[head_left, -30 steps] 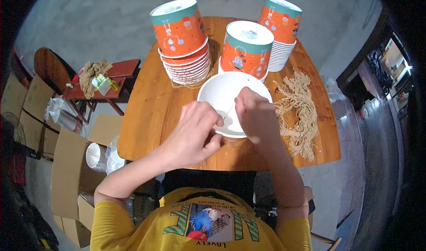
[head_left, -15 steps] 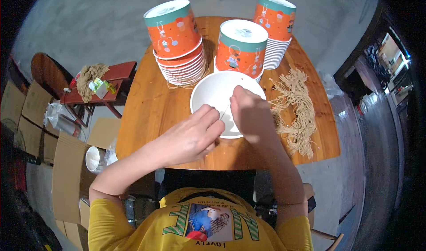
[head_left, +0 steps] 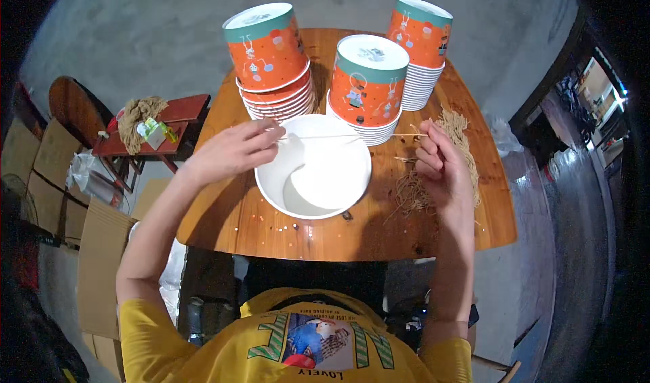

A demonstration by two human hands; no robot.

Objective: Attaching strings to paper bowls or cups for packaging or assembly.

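A thin tan string (head_left: pixel 338 136) is stretched nearly straight between my two hands, above the rim of a white-walled paper tub (head_left: pixel 291 202). My left hand (head_left: pixel 237 151) pinches one end over the tub's left far rim. At the other end, my right hand (head_left: pixel 443 158) is raised beside the tub, its fingers closed on the string. The open tub faces up, and only its white inside shows. Under and behind my right hand lies a bundle of tan strings (head_left: pixel 409 192), partly hidden by my wrist.
Upside-down orange and green tubs in stacks stand behind: one left (head_left: pixel 265 54), one middle (head_left: pixel 369 81), one right (head_left: pixel 420 34). Small beads (head_left: pixel 280 230) dot the wooden table (head_left: pixel 223 210) near its front edge. A red bench (head_left: pixel 177 119) and cardboard (head_left: pixel 101 268) are at left.
My hands have moved apart from close together over the tub, drawing the string out between them. The open tub has shifted left and nearer to me.
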